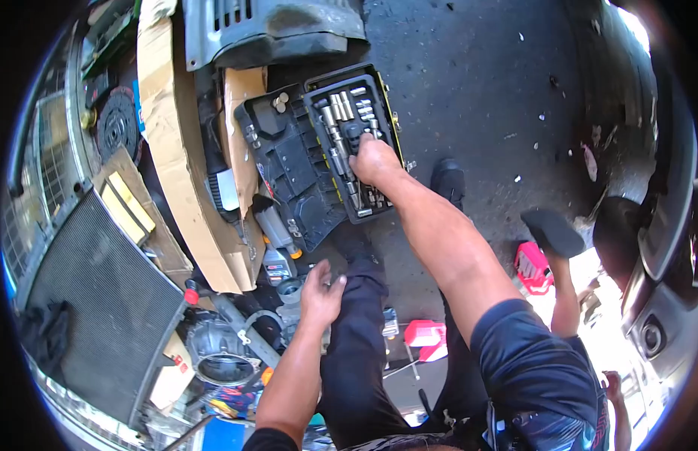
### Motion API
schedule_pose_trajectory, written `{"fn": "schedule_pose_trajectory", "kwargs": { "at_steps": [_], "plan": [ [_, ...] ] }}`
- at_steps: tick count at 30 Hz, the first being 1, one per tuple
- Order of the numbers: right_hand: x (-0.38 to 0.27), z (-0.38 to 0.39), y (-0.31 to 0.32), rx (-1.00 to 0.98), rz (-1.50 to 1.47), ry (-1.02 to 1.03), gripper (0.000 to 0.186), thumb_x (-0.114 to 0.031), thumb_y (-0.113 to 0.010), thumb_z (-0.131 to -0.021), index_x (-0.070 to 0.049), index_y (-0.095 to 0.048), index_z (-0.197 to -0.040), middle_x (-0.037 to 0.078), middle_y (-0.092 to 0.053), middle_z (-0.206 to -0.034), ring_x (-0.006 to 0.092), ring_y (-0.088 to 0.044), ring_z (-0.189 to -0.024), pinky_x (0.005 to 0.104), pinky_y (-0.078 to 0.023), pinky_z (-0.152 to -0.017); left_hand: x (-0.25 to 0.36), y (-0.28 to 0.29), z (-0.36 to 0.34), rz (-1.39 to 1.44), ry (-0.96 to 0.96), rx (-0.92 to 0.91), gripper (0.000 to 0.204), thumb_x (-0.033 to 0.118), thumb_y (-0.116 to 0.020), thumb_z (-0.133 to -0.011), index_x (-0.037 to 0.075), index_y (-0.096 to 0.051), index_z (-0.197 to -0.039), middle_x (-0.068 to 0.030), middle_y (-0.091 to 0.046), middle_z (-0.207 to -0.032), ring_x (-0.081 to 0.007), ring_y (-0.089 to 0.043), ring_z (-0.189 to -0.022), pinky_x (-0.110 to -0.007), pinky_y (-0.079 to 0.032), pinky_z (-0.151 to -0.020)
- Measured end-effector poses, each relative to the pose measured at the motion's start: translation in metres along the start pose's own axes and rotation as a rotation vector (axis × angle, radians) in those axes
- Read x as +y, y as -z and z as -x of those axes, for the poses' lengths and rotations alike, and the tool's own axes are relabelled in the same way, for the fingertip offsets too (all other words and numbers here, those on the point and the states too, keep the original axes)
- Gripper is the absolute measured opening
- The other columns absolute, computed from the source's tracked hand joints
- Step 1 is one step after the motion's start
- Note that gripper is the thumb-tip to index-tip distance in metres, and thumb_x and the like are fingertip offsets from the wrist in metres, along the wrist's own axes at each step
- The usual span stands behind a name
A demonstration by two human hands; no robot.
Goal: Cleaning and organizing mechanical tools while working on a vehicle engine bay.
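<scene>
An open black socket set case [386, 146] lies on the floor, its tray holding rows of silver sockets [340, 109] and longer chrome pieces. My right hand [375, 160] reaches into it from the right, fingers curled down among the sockets. What those fingertips pinch is hidden behind the hand. The case's lid [292, 161] is folded back to the left, with a couple of small metal sockets [280, 102] resting on it. My left hand [321, 297] hovers by my left knee, holding nothing, thumb and fingers apart.
Left of the lid stand a long cardboard box [176, 165], a grey bottle [277, 264] and a metal housing [221, 353]. A radiator [101, 301] leans farther left. Above is a grey plastic cover [277, 30]. Another person's dark shoe [552, 233] and red objects [533, 268] are at right.
</scene>
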State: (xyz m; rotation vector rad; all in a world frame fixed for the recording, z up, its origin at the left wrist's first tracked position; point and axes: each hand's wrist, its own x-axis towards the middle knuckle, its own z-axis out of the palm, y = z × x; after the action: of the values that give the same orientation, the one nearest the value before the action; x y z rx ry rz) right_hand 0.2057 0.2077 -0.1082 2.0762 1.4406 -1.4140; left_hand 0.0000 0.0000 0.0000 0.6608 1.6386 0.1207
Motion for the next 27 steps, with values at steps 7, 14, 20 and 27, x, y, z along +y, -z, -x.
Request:
{"fn": "schedule_pose_trajectory", "kwargs": {
  "at_steps": [7, 14, 20, 27],
  "plan": [
    [0.02, 0.013, 0.019, 0.056, -0.151, 0.049, 0.045, -0.031, -0.072, -0.077, 0.001, -0.061, -0.106, 0.023, -0.066, -0.105, 0.0358, -0.064, -0.099, 0.0442, -0.05, -0.088, 0.017, 0.021, 0.052, -0.135, 0.018, 0.03, 0.057, 0.005, -0.066, -0.085, -0.006, -0.04, -0.135, -0.0185, -0.054, -0.125, -0.0237, -0.057, -0.111, -0.032, -0.045, -0.097],
    [0.053, 0.204, 0.028, 0.055, -0.283, 0.332, 0.024, -0.019, -0.054, -0.081, -0.002, -0.07, -0.085, 0.021, -0.068, -0.089, 0.0376, -0.066, -0.086, 0.046, -0.053, -0.078, 0.108, -0.007, 0.084, -0.288, -0.288, -0.147, 0.02, 0.017, -0.058, -0.095, -0.002, -0.058, -0.091, -0.0007, -0.054, -0.072, -0.0083, -0.047, -0.06, -0.024, -0.041, -0.056],
    [0.101, 0.381, 0.033, -0.307, -0.719, 0.055, 0.087, -0.072, -0.025, -0.091, 0.003, -0.063, -0.112, 0.025, -0.063, -0.113, 0.0361, -0.057, -0.108, 0.0447, -0.043, -0.094, 0.219, -0.078, 0.18, -0.537, -0.951, -0.503, 0.043, 0.035, -0.058, -0.093, -0.004, -0.054, -0.108, -0.0194, -0.052, -0.111, -0.0278, -0.053, -0.098, -0.039, -0.043, -0.088],
    [0.105, 0.514, 0.083, -0.337, -2.146, 0.265, 0.087, -0.076, -0.034, -0.086, -0.005, -0.044, -0.136, 0.018, -0.038, -0.145, 0.0302, -0.037, -0.131, 0.0476, -0.032, -0.107, 0.248, -0.151, 0.347, -0.808, -1.83, -0.551, 0.067, 0.038, -0.06, -0.088, 0.002, -0.036, -0.14, -0.0258, -0.027, -0.147, -0.0464, -0.029, -0.135, -0.051, -0.027, -0.109]
  ]
}}
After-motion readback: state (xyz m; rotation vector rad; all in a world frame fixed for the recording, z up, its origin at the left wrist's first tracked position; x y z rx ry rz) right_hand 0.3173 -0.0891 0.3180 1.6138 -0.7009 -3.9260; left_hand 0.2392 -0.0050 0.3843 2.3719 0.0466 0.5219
